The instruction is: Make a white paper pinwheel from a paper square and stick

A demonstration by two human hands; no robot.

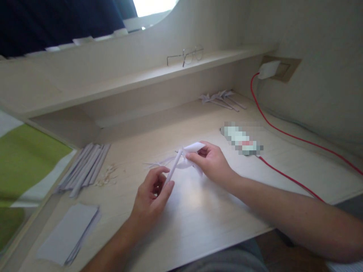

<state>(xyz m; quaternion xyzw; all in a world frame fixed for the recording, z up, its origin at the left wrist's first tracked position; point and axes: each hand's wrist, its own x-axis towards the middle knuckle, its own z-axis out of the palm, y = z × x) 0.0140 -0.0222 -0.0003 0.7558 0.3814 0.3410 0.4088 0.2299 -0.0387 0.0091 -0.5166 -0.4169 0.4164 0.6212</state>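
Note:
My left hand (151, 194) pinches the lower end of a rolled white paper stick (173, 169) that slants up to the right. My right hand (211, 161) grips a folded white paper piece (195, 147) at the top end of that stick. Both hands hover just above the pale wooden desk (198, 211), close together near its middle. Thin white paper strips (159, 163) stick out to the left of the folded piece.
A bundle of rolled paper sticks (85, 168) lies at the left, with small scraps (107, 175) beside it. A stack of paper sheets (69, 232) sits front left. Finished paper pieces (221, 99) lie at the back. A red cable (283, 132) crosses the right. Glasses (185, 56) rest on the shelf.

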